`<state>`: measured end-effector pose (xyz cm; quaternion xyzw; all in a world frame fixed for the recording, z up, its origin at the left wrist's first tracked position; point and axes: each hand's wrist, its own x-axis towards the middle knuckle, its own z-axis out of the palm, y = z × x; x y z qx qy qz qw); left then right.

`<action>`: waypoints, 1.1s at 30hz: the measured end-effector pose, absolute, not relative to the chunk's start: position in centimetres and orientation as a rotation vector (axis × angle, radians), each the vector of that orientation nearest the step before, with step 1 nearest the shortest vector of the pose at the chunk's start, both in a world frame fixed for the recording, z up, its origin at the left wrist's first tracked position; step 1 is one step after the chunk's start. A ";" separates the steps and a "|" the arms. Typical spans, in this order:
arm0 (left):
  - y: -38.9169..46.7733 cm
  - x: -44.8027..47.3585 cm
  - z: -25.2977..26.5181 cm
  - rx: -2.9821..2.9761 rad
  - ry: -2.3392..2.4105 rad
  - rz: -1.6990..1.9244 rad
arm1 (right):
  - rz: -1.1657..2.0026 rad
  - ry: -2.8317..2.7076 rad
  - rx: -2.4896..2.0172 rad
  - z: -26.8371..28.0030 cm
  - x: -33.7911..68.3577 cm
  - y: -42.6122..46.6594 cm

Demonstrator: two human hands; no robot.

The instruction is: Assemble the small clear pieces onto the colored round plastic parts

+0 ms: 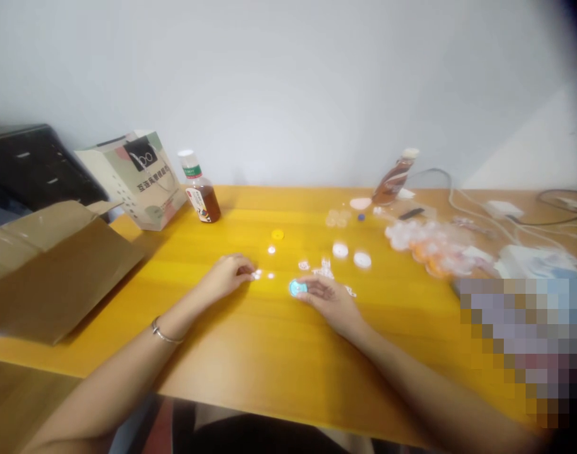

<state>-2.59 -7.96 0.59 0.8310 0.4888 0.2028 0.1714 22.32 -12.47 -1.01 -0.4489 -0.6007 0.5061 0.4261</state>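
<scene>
My right hand [333, 302] grips a small round light-blue disc [297, 288] between thumb and fingers, just over the table. To its left, my left hand [231, 275] is closed in a pinch at some small white pieces [256, 274]; blur hides whether it holds one. Another small white piece [271, 275] lies just right of those fingertips. Farther back are a round white piece [272, 250] and a yellow disc [277, 234]. White openwork pieces [325, 269] lie behind my right hand, partly covered by it. Two white round discs [340, 250] sit to the right.
A cardboard box [56, 271] and a paper bag [146, 183] stand at the left. One brown drink bottle [203, 192] is at the back left, another [395, 180] at the back right. Orange and white round items [430, 249], cables [477, 214] and a blue cap [361, 217] occupy the right side.
</scene>
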 end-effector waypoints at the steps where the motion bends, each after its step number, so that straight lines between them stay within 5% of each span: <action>1: -8.0 -2.4 0.5 2.367 1.372 0.578 | 1.261 -1.511 -1.119 -1.0 22.3 -12.5; 12: -8.8 -1.7 1.6 2.782 1.395 0.329 | 1.340 -1.525 -1.164 -0.6 22.3 -12.7; 21: -11.1 2.2 1.6 2.792 0.894 0.843 | 1.525 -1.459 -0.985 -1.1 22.2 -12.5; 33: -10.9 2.3 1.2 3.014 0.742 0.786 | 1.662 -1.340 -0.991 -1.1 22.1 -12.6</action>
